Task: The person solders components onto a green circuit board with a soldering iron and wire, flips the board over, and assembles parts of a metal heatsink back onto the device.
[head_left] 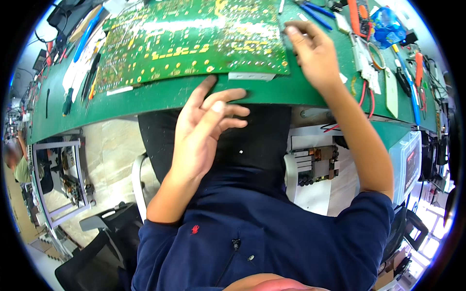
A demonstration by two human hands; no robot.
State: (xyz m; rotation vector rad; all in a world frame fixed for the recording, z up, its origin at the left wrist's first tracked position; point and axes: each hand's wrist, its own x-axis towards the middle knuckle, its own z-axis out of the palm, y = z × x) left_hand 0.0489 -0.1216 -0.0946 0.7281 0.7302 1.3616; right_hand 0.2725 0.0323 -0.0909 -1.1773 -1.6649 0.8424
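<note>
Green workbench (160, 101), circuit board (194, 43) lying across it near blue-handled pliers (316, 16), left hand (196, 126) by the board's near edge — fingers spread, empty — right hand (318, 58) beside its right edge (fingers curled, grip unclear)

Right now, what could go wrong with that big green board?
The circuit board lies near the front edge of the bench, so a bump might push it off. The right hand is close to the blue-handled pliers; knocking them could scratch the board.
</note>
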